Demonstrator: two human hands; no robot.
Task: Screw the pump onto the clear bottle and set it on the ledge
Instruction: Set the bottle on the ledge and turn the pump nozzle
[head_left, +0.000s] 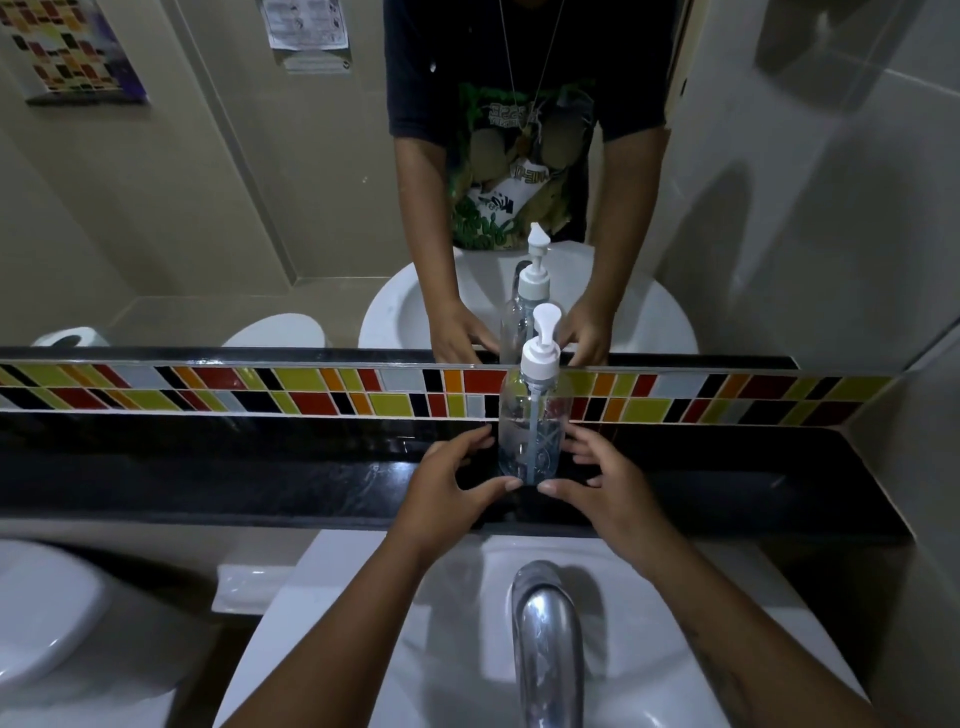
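Head view: clear bottle (530, 431) upright on the black ledge (260, 467), white pump (541, 351) seated on its neck, left hand (447, 483) and right hand (597, 480) spread open on either side, thumb tips close to the base, contact impossible to confirm. Probably near empty, so light, thin-walled, smooth and easy to tip. Best held around the mid-body, never by the pump head.

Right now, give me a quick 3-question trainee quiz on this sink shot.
1. True or false: the pump is already on the bottle.
2. Where does the bottle stand? A) in the sink B) on the black ledge C) on the toilet lid
3. Which tap part shows in front of the ledge?

Key: 1 true. 2 B. 3 the metal spout. The left hand and right hand flank the bottle, fingers spread.
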